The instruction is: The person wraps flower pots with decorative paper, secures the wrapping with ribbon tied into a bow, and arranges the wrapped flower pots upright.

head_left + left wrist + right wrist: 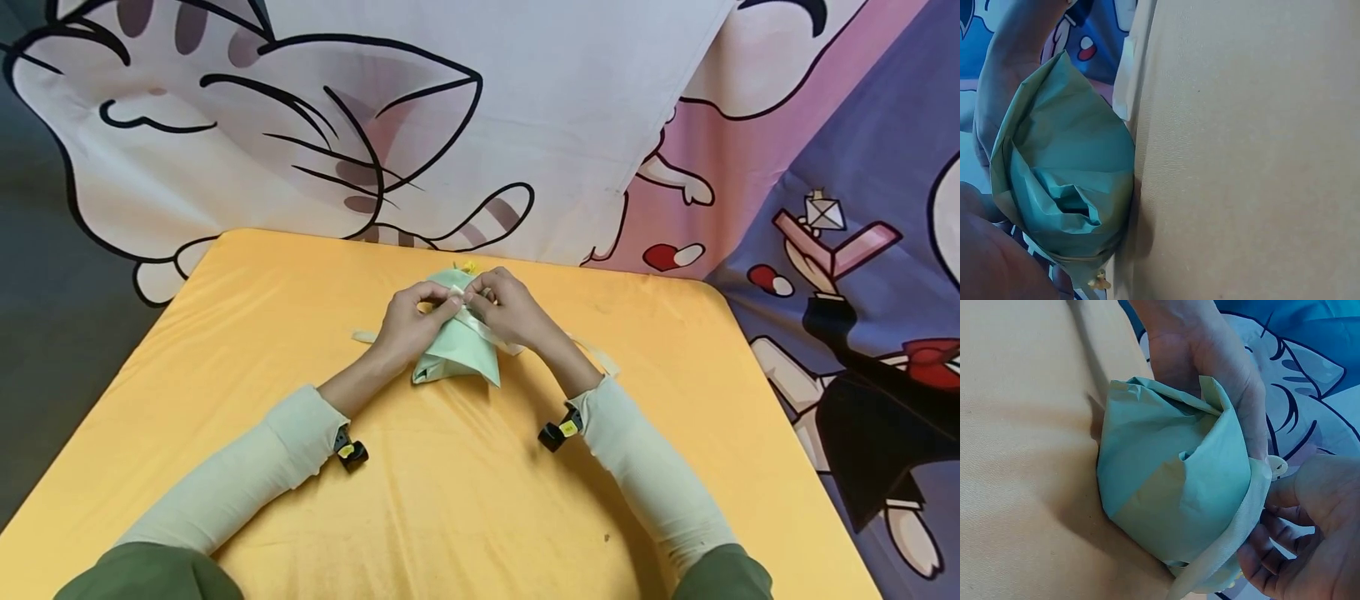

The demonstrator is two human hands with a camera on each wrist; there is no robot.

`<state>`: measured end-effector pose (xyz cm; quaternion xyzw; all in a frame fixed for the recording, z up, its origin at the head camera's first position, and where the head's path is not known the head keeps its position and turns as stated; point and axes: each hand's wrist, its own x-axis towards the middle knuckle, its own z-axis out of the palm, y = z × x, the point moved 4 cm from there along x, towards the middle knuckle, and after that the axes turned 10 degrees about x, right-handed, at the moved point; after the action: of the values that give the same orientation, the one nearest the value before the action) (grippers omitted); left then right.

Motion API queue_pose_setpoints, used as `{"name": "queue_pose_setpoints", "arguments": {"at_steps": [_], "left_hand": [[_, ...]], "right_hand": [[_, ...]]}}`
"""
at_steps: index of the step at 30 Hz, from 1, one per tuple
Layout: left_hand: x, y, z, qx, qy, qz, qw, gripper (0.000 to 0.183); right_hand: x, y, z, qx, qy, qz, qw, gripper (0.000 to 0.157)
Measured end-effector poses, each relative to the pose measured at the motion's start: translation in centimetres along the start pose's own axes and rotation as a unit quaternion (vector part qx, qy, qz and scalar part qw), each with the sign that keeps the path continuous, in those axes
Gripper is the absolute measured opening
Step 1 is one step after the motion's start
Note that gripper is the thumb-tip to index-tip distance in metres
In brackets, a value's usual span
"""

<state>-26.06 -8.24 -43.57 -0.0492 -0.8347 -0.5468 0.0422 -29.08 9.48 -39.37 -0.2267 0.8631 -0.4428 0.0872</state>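
Observation:
A small bouquet wrapped in mint-green paper [453, 354] lies near the far side of the table, its flared, folded end towards me. Yellow flowers [469, 267] peek out at its far end. A pale ribbon [1229, 544] runs across the wrap. My left hand [415, 321] pinches the ribbon on top of the bouquet between thumb and index finger. Close beside it, my right hand [510, 308] pinches the ribbon too, fingers curled. In the right wrist view a small ribbon loop [1277, 465] shows between the hands. The knot itself is hidden by fingertips.
A yellow cloth [420, 500] covers the table. One loose ribbon tail [600, 357] lies to the right and another ribbon end [364, 337] to the left. Behind the table hangs a cartoon cat curtain [570, 100]. Both wrists wear small black cameras.

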Motion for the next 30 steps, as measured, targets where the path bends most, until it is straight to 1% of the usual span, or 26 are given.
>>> {"name": "queue_pose_setpoints", "arguments": {"at_steps": [5, 12, 15, 18, 21, 25, 28, 30], "left_hand": [[-0.1, -0.2, 0.1, -0.012, -0.003, -0.013, 0.9998, 0.021], [-0.1, -0.3, 0.2, -0.025, 0.006, -0.01, 0.9996, 0.021], [-0.1, -0.3, 0.2, -0.037, 0.012, -0.014, 0.9992, 0.021], [0.0, -0.4, 0.4, -0.054, 0.015, -0.021, 0.9982, 0.021], [0.0, -0.5, 0.6, -0.072, 0.016, -0.027, 0.9969, 0.022], [-0.1, -0.6, 0.7, -0.093, 0.02, -0.032, 0.9949, 0.022], [-0.1, -0.5, 0.7, -0.106, 0.022, -0.031, 0.9936, 0.021], [-0.1, -0.5, 0.8, -0.112, 0.021, -0.035, 0.9929, 0.02]], "right_hand": [[-0.2, 0.2, 0.2, 0.003, 0.017, -0.01, 1.0, 0.021], [-0.4, 0.5, 0.4, 0.01, 0.034, -0.029, 0.999, 0.016], [-0.7, 0.5, 0.4, 0.015, 0.036, -0.027, 0.999, 0.017], [-1.4, 0.5, 0.1, 0.017, 0.039, -0.017, 0.999, 0.021], [-2.6, 0.4, -0.3, 0.002, 0.03, -0.014, 0.999, 0.024], [-3.6, 0.0, -0.3, -0.03, 0.012, -0.039, 0.999, 0.016], [-3.5, -0.2, -0.1, -0.031, 0.024, -0.047, 0.998, 0.015], [-3.2, -0.3, 0.0, -0.024, 0.043, -0.037, 0.998, 0.017]]}}
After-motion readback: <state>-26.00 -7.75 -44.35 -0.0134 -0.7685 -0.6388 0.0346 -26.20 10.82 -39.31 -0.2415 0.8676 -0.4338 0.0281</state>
